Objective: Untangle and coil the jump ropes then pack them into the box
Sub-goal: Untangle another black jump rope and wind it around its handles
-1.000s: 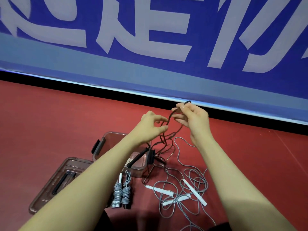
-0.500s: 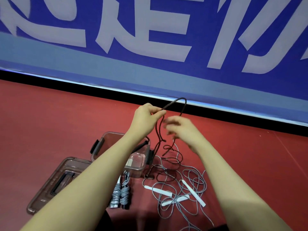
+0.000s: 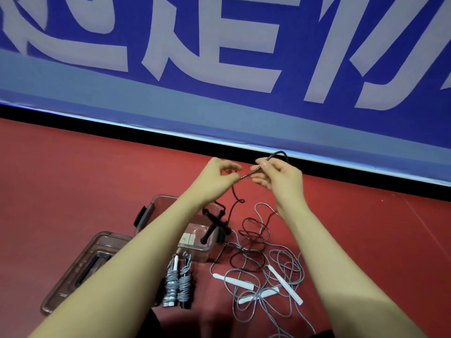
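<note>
Both hands now pinching the dark rope [image 3: 235, 193], right hand [image 3: 280, 178] regripped, left hand [image 3: 220, 178] lower.

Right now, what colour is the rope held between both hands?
Dark, near black, in the head view: the rope between left hand and right hand.

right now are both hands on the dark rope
Yes, the left hand and right hand each pinch the dark rope, held up above the box.

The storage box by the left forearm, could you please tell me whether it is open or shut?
Open: the box has no cover, and its lid lies flat on the floor beside it.
</note>
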A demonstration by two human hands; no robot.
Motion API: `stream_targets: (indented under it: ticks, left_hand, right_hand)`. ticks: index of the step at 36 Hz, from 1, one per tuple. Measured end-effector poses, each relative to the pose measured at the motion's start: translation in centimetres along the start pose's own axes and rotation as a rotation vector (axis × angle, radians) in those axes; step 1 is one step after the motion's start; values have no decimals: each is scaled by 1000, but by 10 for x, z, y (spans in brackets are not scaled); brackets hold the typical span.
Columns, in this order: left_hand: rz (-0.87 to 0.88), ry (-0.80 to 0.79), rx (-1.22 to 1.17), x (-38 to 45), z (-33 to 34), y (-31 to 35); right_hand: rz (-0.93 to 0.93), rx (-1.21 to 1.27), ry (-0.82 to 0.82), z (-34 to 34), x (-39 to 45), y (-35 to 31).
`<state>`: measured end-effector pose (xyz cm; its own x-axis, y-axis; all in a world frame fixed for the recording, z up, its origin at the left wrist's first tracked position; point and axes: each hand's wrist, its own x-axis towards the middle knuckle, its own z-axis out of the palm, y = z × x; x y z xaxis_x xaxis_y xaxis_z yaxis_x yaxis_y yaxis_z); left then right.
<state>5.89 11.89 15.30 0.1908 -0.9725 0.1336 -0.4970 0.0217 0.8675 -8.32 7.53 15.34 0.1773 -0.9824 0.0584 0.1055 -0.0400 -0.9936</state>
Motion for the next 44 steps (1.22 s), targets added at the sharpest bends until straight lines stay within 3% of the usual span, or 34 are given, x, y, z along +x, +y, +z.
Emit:
stream_targets:
  ticks: [4,7,12,15,17,19,21,23,28,34,40,44]
  left_hand:
    - [56,-100,90,-3,5,-10]
    - [85,-43,102,-3,8,-9]
    - [116,-2,157,-2,11,-9]
    - [145,13,169,-3,11,-8]
    - [147,20,166,-4,10,-6]
    - [141,40,96,-4,9,-2]
    - [133,50,6,-5,8,3]
    - [131,31,-51,-6,6,6]
    - [131,-12,-165,-5,0,7]
    - [88,-22,-127,-2,2,-2]
    - [-24,-53,-274,-3,7,-7]
    - [17,5,-200,0,10,-7]
  right_hand:
    - [59,214,33,-3,1,-7]
    - [63,137,70,-5,0,-8]
    - [-49,-702,205,-13,-2,1]
    - [-279,-903,140,-12,-7,2]
    - [-327,-854,-82,-10,-5,7]
    - [-217,-784,-262,-7,-5,9]
    - [-115,-740,-319,-6,-4,12]
    - [-72,-714,-321,-5,-7,5]
    - [-112,-383,-330,-7,-9,-9]
    - [-247,-278,-170,-8,-7,-14]
    - [-219,-39,-42,-9,-2,-19]
    - [-141,-33,-56,-10,-1,-20]
